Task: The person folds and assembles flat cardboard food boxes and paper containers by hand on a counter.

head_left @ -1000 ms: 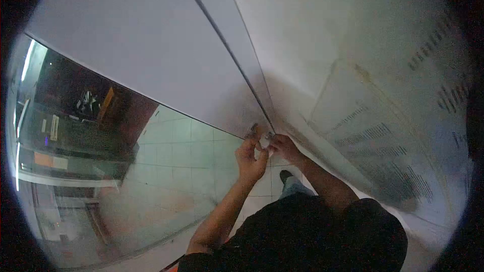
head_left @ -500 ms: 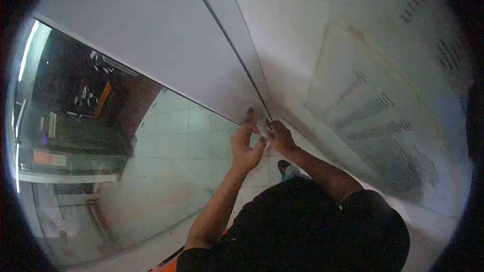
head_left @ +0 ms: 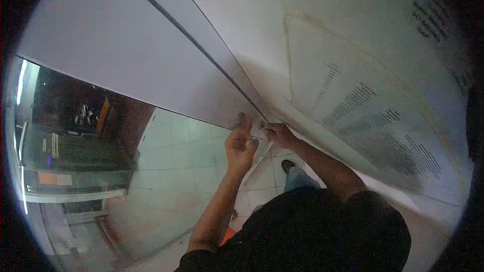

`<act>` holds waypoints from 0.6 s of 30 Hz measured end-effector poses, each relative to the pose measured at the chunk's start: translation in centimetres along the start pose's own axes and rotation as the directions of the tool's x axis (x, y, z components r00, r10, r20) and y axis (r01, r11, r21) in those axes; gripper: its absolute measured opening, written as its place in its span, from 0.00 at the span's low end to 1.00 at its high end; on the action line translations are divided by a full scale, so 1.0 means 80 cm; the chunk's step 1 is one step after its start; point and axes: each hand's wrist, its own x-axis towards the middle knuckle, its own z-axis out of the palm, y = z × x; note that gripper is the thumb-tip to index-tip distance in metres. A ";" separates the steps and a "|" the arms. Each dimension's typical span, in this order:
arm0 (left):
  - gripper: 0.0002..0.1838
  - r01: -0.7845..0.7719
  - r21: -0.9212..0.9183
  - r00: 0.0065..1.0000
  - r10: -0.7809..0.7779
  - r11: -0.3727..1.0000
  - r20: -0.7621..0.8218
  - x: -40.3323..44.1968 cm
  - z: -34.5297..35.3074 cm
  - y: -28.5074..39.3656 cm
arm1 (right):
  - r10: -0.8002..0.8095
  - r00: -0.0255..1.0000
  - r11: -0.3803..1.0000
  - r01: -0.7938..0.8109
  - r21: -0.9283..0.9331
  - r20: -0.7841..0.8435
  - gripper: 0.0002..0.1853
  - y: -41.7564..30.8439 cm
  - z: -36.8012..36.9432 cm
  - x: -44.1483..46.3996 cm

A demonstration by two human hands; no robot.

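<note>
Working with two hands at the low end of the big white panel point(head_left: 126, 55), from ten o'clock in to the middle. See the dark shelf point(head_left: 70, 146) way out at nine o'clock. Next, find the left hand point(head_left: 240, 146) at six o'clock, close to the middle, half curled by the panel's edge. Can't tell from here if gripping that edge or just touching. Then, at five o'clock, spot the thin pale strip point(head_left: 258, 163), hanging down between the arms. Just right of that, at four o'clock, look at the right hand point(head_left: 283, 136), closed in a pinch, it seems on the strip's top end, near the foot of the dark line point(head_left: 186, 31). Looks like picking at the strip by the corner. Calls for a small, tight pinch and a slow, soft pull, with the panel kept steady. Last, at three o'clock, see the wall with print point(head_left: 363, 106).
</note>
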 end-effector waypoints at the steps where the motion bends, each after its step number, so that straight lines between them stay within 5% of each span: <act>1: 0.12 -0.007 0.019 1.000 0.008 1.000 -0.015 -0.004 0.005 -0.002 | -0.112 0.992 0.979 0.100 -0.177 -0.060 0.14 -0.009 -0.004 -0.004; 4: 0.12 -0.096 0.038 0.993 0.099 0.995 -0.058 0.001 0.006 -0.020 | 0.003 0.994 0.989 -0.019 -0.150 -0.108 0.12 -0.033 -0.002 -0.001; 7: 0.13 -0.151 0.255 0.986 0.163 0.955 -0.025 0.001 0.021 0.000 | -0.122 0.986 0.964 0.091 -0.252 -0.114 0.11 -0.028 -0.004 0.003; 10: 0.19 -0.224 0.709 0.973 0.106 0.669 0.207 -0.004 0.018 0.044 | -0.055 0.992 0.980 0.031 -0.198 -0.116 0.12 -0.034 -0.007 0.003; 12: 0.27 -0.526 0.783 0.850 0.222 0.331 0.478 0.003 0.006 0.051 | -0.001 0.996 0.982 -0.016 -0.189 -0.090 0.15 -0.024 -0.009 0.015; 16: 0.30 -0.160 0.646 0.984 0.071 0.746 0.162 0.018 0.023 0.090 | 0.383 0.921 0.924 -0.383 -0.013 0.067 0.21 -0.031 -0.008 0.029; 18: 0.31 0.006 0.509 0.999 0.016 0.861 -0.039 0.020 0.050 0.078 | 0.194 0.981 0.980 -0.195 0.031 0.027 0.23 -0.047 -0.010 0.014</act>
